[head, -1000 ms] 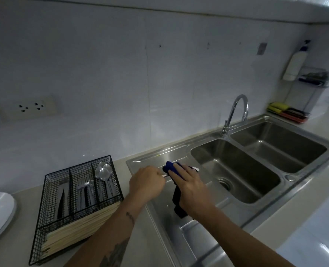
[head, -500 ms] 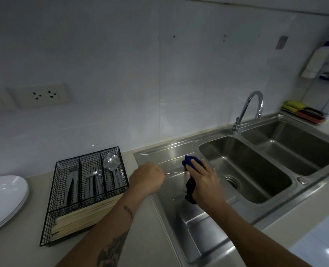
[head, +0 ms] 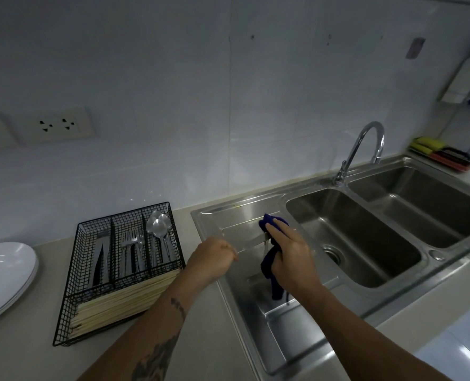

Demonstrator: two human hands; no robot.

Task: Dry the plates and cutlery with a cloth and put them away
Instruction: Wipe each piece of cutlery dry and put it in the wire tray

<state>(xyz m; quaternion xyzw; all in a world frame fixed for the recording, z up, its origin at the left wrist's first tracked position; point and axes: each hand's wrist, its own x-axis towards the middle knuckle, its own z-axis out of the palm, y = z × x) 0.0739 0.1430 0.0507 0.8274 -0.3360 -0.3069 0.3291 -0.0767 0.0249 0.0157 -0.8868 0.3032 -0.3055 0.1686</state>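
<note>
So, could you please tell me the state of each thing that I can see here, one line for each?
Left hand: grips one end of a metal utensil.
Metal utensil: held over the drainboard, far end wrapped in the cloth.
Blue cloth: bunched in the right hand, tail hanging.
Faucet: no water visible.
Wire caddy: holds knives, forks, spoons, chopsticks.
White plates: stacked on the counter.

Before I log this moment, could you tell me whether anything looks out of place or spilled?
Nothing stands out. The left hand holds a knife while the right hand wipes it with the blue cloth; the cutlery basket is neatly sorted.
</note>
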